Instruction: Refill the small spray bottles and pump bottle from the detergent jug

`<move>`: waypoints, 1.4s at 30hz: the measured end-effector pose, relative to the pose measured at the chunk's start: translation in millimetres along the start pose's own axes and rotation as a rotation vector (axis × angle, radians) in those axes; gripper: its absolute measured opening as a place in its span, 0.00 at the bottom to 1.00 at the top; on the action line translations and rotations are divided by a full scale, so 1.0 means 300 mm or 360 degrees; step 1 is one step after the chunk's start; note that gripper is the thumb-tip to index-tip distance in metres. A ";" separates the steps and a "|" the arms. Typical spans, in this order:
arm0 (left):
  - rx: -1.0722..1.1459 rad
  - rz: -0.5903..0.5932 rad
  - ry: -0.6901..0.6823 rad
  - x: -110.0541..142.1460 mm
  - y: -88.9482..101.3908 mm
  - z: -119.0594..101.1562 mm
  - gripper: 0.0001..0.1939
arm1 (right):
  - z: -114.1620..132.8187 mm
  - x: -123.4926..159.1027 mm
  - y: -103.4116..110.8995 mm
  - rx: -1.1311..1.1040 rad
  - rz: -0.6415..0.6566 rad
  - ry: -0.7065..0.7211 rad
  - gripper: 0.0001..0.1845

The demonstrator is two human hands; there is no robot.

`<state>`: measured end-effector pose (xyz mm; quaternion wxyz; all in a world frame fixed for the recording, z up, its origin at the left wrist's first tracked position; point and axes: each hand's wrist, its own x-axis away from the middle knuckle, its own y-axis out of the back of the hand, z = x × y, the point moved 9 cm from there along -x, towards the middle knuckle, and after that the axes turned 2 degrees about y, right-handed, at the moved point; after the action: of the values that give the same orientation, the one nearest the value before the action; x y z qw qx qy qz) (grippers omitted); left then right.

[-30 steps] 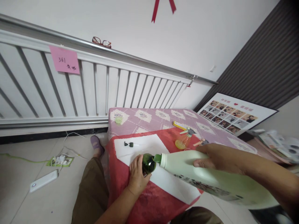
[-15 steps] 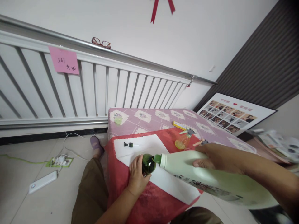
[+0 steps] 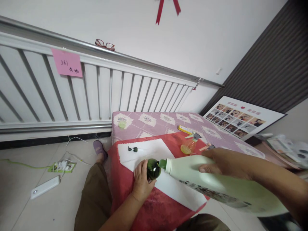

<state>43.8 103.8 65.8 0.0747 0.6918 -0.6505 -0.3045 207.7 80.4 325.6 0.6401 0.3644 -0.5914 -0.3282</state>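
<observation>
My left hand [image 3: 141,181] is closed round a small dark green bottle [image 3: 153,168] standing on a white sheet [image 3: 146,151] on the red cloth. My right hand [image 3: 222,162] grips a large pale green jug [image 3: 216,186] tipped on its side, with its green spout [image 3: 162,164] at the small bottle's mouth. A small black pump cap [image 3: 132,149] lies on the white sheet just beyond my left hand.
A small orange spray bottle [image 3: 189,145], a yellow pen-like item [image 3: 184,129] and a green cup [image 3: 122,124] sit on the pink-clothed table [image 3: 156,120]. A white radiator [image 3: 96,93] runs behind, with glasses [image 3: 104,44] on top. A power bank [image 3: 44,187] and cables lie on the floor.
</observation>
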 end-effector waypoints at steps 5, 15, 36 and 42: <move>0.0007 -0.0001 0.0000 0.001 0.000 -0.003 0.44 | -0.009 -0.007 0.000 -0.0022 -0.0005 -0.0029 0.19; 0.0026 -0.0016 -0.0011 -0.001 0.002 -0.003 0.43 | -0.027 -0.020 0.000 -0.0006 -0.0024 -0.0034 0.21; 0.0013 0.0001 0.0005 0.001 0.001 -0.002 0.43 | -0.028 -0.017 0.002 -0.0017 -0.0033 -0.0023 0.19; 0.0008 -0.0034 -0.0015 0.003 0.006 -0.007 0.43 | -0.011 -0.012 0.008 -0.0022 -0.0013 -0.0040 0.19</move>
<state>43.3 102.0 68.0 0.0668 0.6975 -0.6441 -0.3069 210.6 85.0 325.7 0.6337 0.3583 -0.5957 -0.3395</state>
